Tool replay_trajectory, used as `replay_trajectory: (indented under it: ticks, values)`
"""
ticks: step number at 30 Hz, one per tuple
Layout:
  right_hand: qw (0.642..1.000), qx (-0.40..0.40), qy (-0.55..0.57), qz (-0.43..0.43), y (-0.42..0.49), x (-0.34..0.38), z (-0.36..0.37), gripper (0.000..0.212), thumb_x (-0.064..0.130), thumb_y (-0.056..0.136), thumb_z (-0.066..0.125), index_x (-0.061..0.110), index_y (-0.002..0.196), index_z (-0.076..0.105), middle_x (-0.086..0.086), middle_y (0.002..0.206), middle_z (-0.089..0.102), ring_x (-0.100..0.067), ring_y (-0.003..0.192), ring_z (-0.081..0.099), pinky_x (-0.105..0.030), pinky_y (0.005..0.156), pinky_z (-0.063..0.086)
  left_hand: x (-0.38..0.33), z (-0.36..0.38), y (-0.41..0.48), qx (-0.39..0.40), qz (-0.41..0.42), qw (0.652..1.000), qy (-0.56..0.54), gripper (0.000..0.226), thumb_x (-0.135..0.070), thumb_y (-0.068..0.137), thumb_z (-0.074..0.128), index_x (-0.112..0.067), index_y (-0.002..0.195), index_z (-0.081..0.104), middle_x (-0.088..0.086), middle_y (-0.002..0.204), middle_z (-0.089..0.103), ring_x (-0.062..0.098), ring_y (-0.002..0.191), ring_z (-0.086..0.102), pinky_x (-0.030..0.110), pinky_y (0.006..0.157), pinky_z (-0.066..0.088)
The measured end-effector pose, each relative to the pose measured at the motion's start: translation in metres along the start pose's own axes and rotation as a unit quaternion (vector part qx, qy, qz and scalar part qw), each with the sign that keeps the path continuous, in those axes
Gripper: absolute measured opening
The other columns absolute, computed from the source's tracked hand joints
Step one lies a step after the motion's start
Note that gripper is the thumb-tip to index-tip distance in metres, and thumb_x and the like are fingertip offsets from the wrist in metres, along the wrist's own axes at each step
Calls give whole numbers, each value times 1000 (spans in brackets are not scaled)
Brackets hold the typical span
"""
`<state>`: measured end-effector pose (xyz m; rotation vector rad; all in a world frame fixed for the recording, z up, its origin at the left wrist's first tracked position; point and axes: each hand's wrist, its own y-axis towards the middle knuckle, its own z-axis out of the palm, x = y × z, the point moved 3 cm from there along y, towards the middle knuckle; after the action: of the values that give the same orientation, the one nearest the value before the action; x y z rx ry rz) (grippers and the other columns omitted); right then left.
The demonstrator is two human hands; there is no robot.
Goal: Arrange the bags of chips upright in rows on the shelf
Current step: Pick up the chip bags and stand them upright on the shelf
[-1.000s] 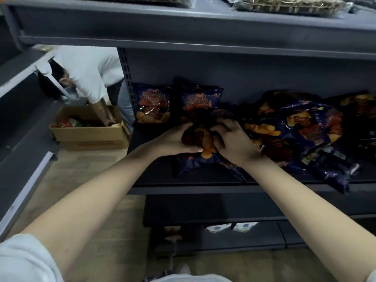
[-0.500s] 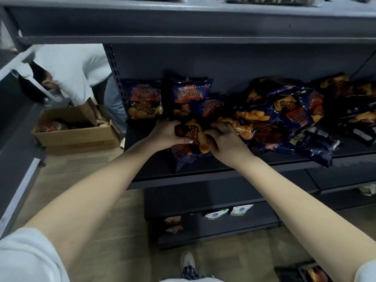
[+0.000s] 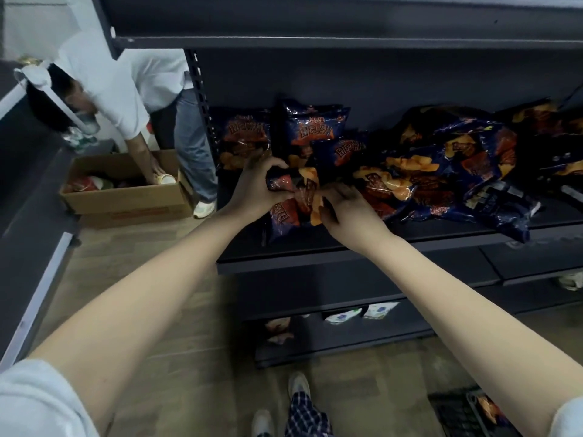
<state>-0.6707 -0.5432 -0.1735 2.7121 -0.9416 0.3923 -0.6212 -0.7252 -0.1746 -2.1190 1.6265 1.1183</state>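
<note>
Both the left hand (image 3: 255,187) and right hand (image 3: 347,209) grip one chip bag (image 3: 288,212) (fingertips hidden behind it).

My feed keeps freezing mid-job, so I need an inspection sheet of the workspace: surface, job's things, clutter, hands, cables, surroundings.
Surface: dark metal shelf, bare strip along its front left.
Job's things: three upright bags stand at the back left; one held bag is at the shelf front; a pile of bags lies flat and jumbled to the right.
Clutter: nothing seen on this shelf apart from the bags.
Hands: left hand and right hand both grip the held bag.
Cables: nothing seen.
Surroundings: another person bends over a cardboard box on the floor at left; small packets sit on a lower shelf.
</note>
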Motion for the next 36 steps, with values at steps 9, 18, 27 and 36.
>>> replay_trajectory:
  ticks: [9, 18, 27, 36]
  values:
    - [993, -57, 101, -11, 24, 51, -21, 62, 32, 91, 58, 14, 144, 32, -9, 143, 38, -25, 132, 37, -23, 104, 30, -6, -67, -9, 144, 57, 983, 102, 122, -22, 69, 81, -27, 147, -13, 11, 155, -13, 23, 144, 1, 33, 116, 14]
    - [949, 220, 227, -10, 44, 87, -3, 70, 29, 77, 75, 20, 138, 42, 6, 131, 52, -6, 118, 47, -15, 91, 35, -22, -83, -22, 237, 99, 957, 134, 125, -17, 69, 81, -40, 143, -16, -1, 156, -8, 17, 144, 2, 30, 114, 20]
    - [895, 140, 418, 68, 49, 59, 29, 68, 21, 69, 82, 20, 130, 51, 3, 128, 58, -12, 120, 52, -34, 105, 41, -7, -101, -21, 127, 73, 989, -13, 109, -32, 68, 80, -31, 148, 6, 0, 155, 15, 7, 129, 33, 24, 105, 35]
    - [818, 45, 559, 127, 49, 44, 35, 42, 7, 82, 68, 15, 120, 53, -2, 113, 63, -14, 107, 60, -25, 93, 49, 39, -54, -55, 61, -63, 962, -260, 83, -17, 75, 76, -20, 142, 27, -9, 122, 54, -10, 103, 57, 14, 83, 50]
